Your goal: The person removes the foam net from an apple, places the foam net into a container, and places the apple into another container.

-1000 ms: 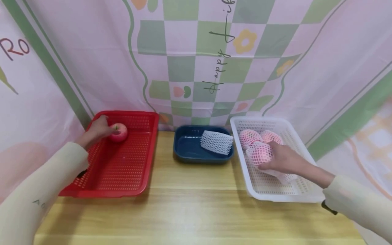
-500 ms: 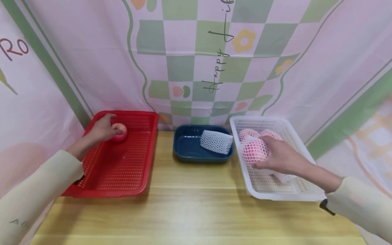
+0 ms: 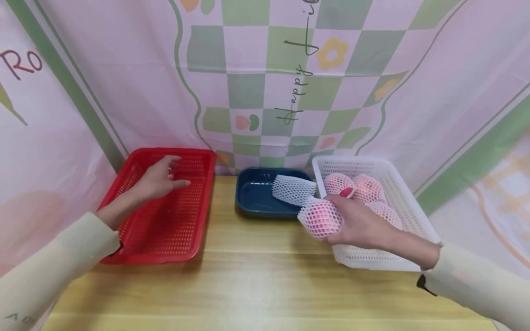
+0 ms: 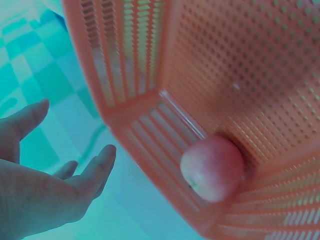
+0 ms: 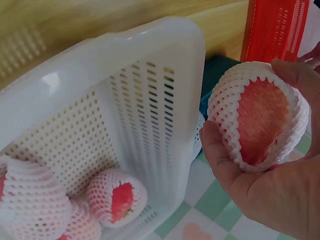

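Observation:
My left hand (image 3: 156, 180) hovers over the red basket (image 3: 198, 230) with its fingers spread, holding nothing. A bare apple (image 4: 212, 167) lies in that basket's far corner, apart from the hand in the left wrist view; in the head view the hand hides most of it. My right hand (image 3: 362, 226) grips an apple in a white foam net (image 3: 320, 219), fingers on one side and thumb on the other. This apple is up at the left rim of the white basket (image 3: 403, 195). Red skin shows through the net's opening in the right wrist view (image 5: 262, 122).
Several more netted apples (image 3: 367, 187) sit in the white basket. Between the baskets stands a dark blue tray (image 3: 252, 195) with a loose foam net (image 3: 293, 189) in it. All rest on a wooden table (image 3: 256, 285) against a patterned cloth (image 3: 248, 92).
My right hand has lifted a netted apple from the white basket and carried it left over the rim. My left hand has let go of the bare apple and moved right.

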{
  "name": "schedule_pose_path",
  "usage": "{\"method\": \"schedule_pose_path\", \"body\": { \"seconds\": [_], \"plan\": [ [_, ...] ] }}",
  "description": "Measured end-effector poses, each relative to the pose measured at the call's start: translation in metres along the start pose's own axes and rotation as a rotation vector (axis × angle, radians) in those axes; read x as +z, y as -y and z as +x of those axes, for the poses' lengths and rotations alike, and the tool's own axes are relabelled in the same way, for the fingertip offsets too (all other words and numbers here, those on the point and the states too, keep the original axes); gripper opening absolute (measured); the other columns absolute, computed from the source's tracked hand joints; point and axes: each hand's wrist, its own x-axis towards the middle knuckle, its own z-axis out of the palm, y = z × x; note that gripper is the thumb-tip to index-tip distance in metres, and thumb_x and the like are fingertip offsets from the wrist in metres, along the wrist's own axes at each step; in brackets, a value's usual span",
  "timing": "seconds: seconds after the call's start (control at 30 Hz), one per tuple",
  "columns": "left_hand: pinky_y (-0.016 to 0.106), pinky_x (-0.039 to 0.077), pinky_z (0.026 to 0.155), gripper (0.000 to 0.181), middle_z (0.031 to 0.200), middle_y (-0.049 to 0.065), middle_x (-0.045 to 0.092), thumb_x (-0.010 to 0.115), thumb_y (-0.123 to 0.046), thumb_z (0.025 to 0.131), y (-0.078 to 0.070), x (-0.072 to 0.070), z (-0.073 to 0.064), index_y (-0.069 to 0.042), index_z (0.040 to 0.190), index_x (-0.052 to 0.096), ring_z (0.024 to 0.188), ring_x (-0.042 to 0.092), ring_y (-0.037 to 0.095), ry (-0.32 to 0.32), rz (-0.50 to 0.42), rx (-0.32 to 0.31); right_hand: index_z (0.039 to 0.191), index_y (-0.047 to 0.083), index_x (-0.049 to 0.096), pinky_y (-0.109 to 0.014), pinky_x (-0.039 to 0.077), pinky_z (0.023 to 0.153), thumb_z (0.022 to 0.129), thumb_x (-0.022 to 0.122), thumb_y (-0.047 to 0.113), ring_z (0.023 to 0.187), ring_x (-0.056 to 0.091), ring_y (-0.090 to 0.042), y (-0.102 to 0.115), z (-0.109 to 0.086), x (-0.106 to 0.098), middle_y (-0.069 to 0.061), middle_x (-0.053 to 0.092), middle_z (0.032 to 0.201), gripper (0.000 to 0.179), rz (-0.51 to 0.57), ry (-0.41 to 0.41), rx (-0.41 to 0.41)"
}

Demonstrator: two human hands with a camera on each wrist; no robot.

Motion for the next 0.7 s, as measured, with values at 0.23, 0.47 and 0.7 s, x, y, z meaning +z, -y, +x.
{"method": "schedule_pose_path", "body": {
  "seconds": [0.23, 0.47, 0.7],
  "plan": [
    [0.063, 0.045, 0.114, 0.073, 0.152, 0.032, 0.048, 0.075, -0.016, 0.099, -0.017, 0.015, -0.006, 0.006, 0.156, 0.035, 0.144, 0.045, 0.049, 0.02, -0.016, 0.099, 0.132, 0.003, 0.063, -0.051, 0.058, 0.088, 0.061, 0.1, 0.035, 0.103, 0.069, -0.025, 0.009, 0.001, 0.012, -0.008, 0.074, 0.116, 0.087, -0.013, -0.032, -0.081],
    [0.06, 0.048, 0.112, 0.065, 0.153, 0.027, 0.05, 0.071, -0.017, 0.102, -0.036, 0.032, -0.02, 0.002, 0.156, 0.039, 0.143, 0.048, 0.045, 0.057, -0.064, 0.151, 0.137, 0.0, 0.06, -0.053, 0.059, 0.095, 0.062, 0.1, 0.028, 0.111, 0.069, -0.031, 0.016, -0.001, 0.023, -0.014, 0.072, 0.122, 0.089, 0.041, 0.02, -0.099],
    [0.053, 0.056, 0.105, 0.061, 0.152, 0.022, 0.054, 0.073, -0.017, 0.101, -0.052, 0.05, -0.035, -0.002, 0.153, 0.045, 0.138, 0.055, 0.04, 0.081, -0.102, 0.191, 0.141, -0.001, 0.056, -0.052, 0.06, 0.096, 0.064, 0.099, 0.024, 0.112, 0.069, -0.032, 0.022, -0.002, 0.034, -0.016, 0.07, 0.127, 0.092, 0.081, 0.074, -0.107]
  ]
}}
